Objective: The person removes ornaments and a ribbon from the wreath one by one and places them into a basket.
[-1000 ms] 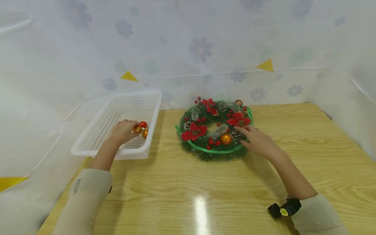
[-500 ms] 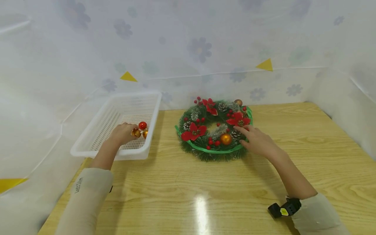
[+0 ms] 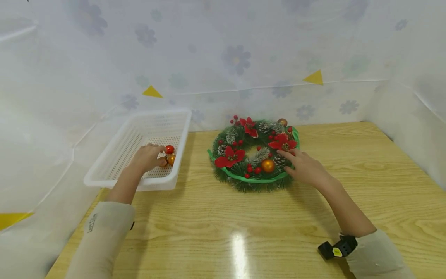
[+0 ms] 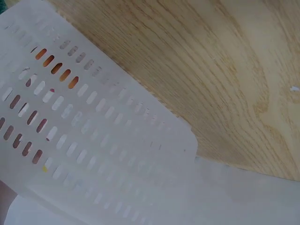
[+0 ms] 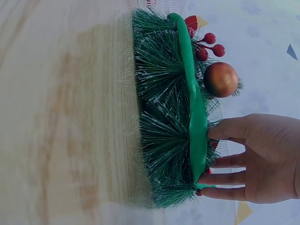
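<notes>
In the head view my left hand (image 3: 146,158) reaches into a white plastic basket (image 3: 182,143). Its fingertips are at a red Christmas bauble (image 3: 170,149). One gold bauble (image 3: 162,162) lies just under the fingers and another gold bauble (image 3: 172,159) beside it. The left wrist view shows only the basket's slotted side (image 4: 108,131), so the fingertips are hidden there. My right hand (image 3: 306,166) touches the right side of a Christmas wreath (image 3: 230,172). Seen from the right wrist, that hand's fingers are extended against the wreath's green ribbon (image 5: 198,136).
Red poinsettias (image 3: 230,156), pine cones (image 3: 280,159), red berries and a gold ball (image 3: 268,165) decorate the wreath. Basket and wreath stand on a wooden table (image 3: 209,224). A floral sheet (image 3: 237,58) hangs behind and at the sides.
The gold bauble at my left fingers has moved down in the basket and now sits below them. Those fingers have shifted slightly toward the red bauble. My right hand has stayed at the wreath.
</notes>
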The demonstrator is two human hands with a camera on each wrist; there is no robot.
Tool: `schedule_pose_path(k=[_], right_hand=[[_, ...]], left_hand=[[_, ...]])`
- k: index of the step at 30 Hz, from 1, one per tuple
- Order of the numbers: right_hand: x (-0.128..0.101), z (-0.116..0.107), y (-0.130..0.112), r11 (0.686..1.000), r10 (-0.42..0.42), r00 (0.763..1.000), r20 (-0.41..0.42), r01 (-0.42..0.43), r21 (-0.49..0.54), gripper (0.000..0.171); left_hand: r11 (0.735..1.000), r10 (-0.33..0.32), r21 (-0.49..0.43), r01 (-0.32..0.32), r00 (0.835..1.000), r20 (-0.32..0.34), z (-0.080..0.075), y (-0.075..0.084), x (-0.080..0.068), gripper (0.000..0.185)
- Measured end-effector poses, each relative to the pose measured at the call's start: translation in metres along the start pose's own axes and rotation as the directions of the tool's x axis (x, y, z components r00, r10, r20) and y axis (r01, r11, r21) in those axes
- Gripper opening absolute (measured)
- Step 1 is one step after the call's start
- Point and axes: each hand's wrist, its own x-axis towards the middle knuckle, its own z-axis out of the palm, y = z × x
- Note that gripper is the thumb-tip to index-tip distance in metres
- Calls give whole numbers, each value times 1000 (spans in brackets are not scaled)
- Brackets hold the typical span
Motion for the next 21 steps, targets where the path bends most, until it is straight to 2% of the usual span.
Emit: schedule_pose_path(k=[9,15,18,21], right_hand=[[0,0,1,1000,3,1000,6,-3,-1,55],[0,-1,-1,1000,4,1000,6,-4,-4,55],[-1,-1,-1,1000,2,1000,5,-2,-7,55],[0,-1,-1,1000,-1,1000,6,1,-8,55]], left_hand=[[998,-39,38,44,992,-123,-20,13,1,40],[996,-36,78,52,982,-188,-31,33,1,38],[993,-4,117,34,967,-255,-34,45,2,37],[990,41,143,8,941,-336,-35,57,4,37]])
